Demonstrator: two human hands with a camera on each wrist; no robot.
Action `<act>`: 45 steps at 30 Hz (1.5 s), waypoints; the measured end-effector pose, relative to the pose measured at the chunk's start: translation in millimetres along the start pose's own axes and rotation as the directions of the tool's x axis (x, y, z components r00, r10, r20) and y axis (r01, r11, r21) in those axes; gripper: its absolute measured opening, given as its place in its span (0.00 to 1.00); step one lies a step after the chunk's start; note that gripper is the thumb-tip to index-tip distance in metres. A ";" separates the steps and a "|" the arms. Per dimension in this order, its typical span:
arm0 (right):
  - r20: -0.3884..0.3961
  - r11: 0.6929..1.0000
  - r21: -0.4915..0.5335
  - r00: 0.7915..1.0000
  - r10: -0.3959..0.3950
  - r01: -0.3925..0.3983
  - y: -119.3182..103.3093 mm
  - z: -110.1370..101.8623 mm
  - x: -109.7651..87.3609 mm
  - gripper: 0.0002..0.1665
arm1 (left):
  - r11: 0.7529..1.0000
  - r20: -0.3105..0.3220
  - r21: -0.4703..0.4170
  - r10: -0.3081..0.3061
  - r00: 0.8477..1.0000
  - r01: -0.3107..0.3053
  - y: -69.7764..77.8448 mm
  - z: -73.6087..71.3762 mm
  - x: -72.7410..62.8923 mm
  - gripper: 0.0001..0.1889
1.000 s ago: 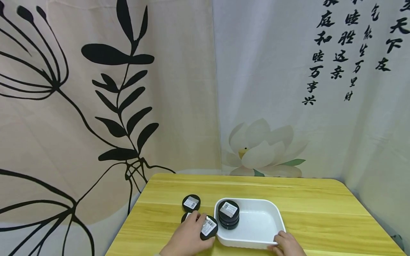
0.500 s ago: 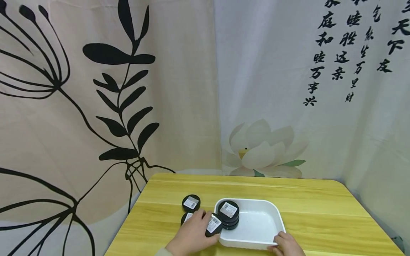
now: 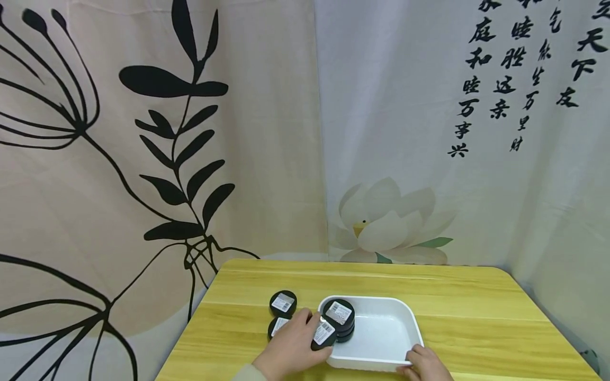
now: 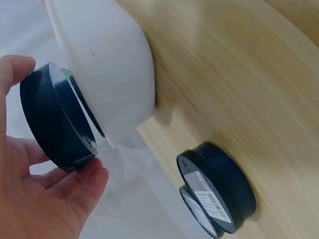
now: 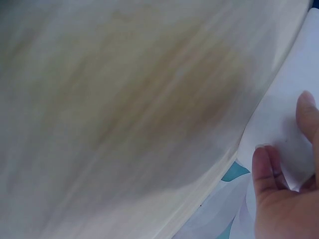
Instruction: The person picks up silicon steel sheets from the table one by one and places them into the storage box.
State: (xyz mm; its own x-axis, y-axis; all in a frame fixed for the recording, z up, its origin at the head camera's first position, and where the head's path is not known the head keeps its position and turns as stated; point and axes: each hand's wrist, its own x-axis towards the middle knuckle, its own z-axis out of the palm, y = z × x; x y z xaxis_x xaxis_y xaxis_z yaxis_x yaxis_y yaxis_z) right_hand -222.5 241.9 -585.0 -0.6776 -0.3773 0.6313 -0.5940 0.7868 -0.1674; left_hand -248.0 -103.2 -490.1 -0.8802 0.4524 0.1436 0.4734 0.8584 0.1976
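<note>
To spare the stacked containers (image 3: 340, 317) a knock, you'd do well to level the black round container (image 3: 324, 333) above the white tray's (image 3: 391, 329) left rim. Your left hand (image 3: 296, 344) grips it there, thumb and fingers spread across its width; your right hand (image 3: 425, 364) pinches the tray's near right corner.

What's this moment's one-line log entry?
left hand: holds black container at left rim of tray; right hand: holds tray's near right corner; container stack: inside tray; other containers: on table
</note>
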 end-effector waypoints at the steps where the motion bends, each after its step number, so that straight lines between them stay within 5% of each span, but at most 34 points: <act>1: 0.005 1.000 0.002 1.000 0.003 -0.003 -0.3 -0.6 0.1 0.21 | 1.000 0.000 0.006 0.005 1.000 -0.005 0.7 -0.2 1.0 0.43; 8: 0.047 1.000 0.015 0.999 0.023 -0.024 -1.3 -4.6 -0.5 0.21 | 0.999 -0.018 0.018 0.044 0.999 -0.043 6.6 -1.6 8.2 0.45; 29: -0.049 1.000 0.015 0.998 -0.024 0.025 1.6 -1.0 2.8 0.24 | 0.997 0.080 -0.015 0.078 0.994 -0.077 17.7 1.9 25.7 0.47; 45: -0.019 1.000 0.019 1.000 -0.002 0.002 1.1 -1.1 -0.3 0.22 | 0.991 0.102 -0.044 0.133 0.986 -0.129 24.9 -0.7 42.8 0.46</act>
State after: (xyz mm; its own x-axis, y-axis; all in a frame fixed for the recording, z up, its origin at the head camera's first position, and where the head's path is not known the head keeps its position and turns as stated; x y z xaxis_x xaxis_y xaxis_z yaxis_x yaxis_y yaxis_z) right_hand -222.5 243.4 -584.5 -0.6682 -0.3697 0.6457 -0.6039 0.7764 -0.1804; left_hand -274.0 -62.7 -478.4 -0.8080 0.5852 0.0686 0.5844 0.7810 0.2202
